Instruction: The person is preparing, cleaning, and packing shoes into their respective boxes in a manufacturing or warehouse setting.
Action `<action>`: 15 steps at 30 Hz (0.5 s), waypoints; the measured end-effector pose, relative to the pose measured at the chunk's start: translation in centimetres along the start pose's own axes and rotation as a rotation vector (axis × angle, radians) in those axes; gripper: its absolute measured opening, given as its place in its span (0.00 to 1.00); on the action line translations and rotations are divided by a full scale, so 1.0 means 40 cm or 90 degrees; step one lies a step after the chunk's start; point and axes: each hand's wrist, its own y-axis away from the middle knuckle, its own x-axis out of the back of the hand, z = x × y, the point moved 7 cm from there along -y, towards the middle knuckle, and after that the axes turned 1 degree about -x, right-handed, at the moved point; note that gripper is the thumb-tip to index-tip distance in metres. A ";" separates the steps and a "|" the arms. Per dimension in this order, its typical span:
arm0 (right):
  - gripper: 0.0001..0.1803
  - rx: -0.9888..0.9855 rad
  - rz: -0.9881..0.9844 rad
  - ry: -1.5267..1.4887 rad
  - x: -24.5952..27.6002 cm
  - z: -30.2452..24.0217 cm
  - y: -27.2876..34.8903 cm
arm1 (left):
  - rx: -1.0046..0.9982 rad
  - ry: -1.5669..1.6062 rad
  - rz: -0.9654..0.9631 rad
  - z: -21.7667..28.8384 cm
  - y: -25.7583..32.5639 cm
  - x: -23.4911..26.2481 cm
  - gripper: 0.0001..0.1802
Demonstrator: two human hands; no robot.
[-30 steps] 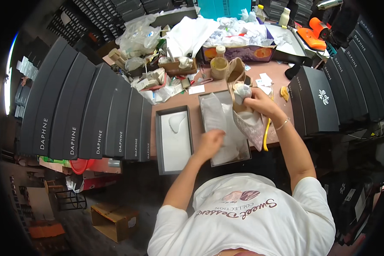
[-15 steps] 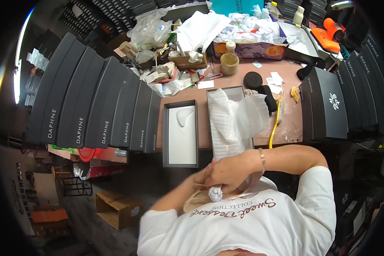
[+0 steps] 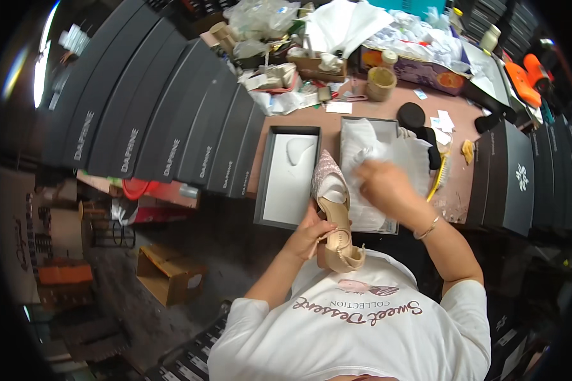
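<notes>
A pointed slingback shoe (image 3: pixel 339 219) with a pink glittery toe and beige heel part rests in my left hand (image 3: pixel 313 233), whose fingers close round its side. White padding shows inside the shoe. My right hand (image 3: pixel 388 190), blurred by motion, is over an open shoe box (image 3: pixel 388 230) lined with white wrapping (image 3: pixel 362 206). At its fingertips is a crumpled white paper wad (image 3: pixel 370 152). To the left of the shoe lies a shallow dark grey box part (image 3: pixel 260 203) with a white inside and a pale curved shape on it.
Stacked dark shoe boxes stand at the left (image 3: pixel 165 114) and the right (image 3: pixel 508 178). Behind are a jar (image 3: pixel 381 84), a carton of crumpled paper (image 3: pixel 419 71), and an orange tool (image 3: pixel 521 82). A yellow-handled brush (image 3: pixel 441 174) lies right of the lined box. A cardboard box (image 3: pixel 171 273) sits on the floor.
Both hands were together at my chest with the paper wad below them. My right hand has moved forward over the lined box, while my left holds the shoe in sight. The view has shifted.
</notes>
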 end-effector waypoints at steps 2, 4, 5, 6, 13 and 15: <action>0.11 0.112 -0.098 0.081 -0.107 -0.061 0.024 | -0.060 -0.009 0.013 -0.018 -0.004 -0.040 0.48; 0.09 0.089 -0.032 0.068 -0.151 -0.057 0.031 | -0.089 -0.030 0.071 -0.055 0.017 -0.077 0.50; 0.09 0.083 0.000 0.060 -0.159 -0.055 0.038 | -0.098 0.010 0.092 -0.068 0.023 -0.081 0.50; 0.08 0.071 0.009 0.040 -0.165 -0.049 0.051 | -0.089 0.015 0.104 -0.081 0.025 -0.081 0.50; 0.12 -0.088 0.011 -0.266 -0.082 -0.019 0.140 | -0.088 0.057 0.117 -0.081 0.030 -0.016 0.46; 0.14 -0.078 0.027 -0.251 -0.076 -0.021 0.135 | -0.127 -0.012 0.115 -0.084 0.033 -0.038 0.47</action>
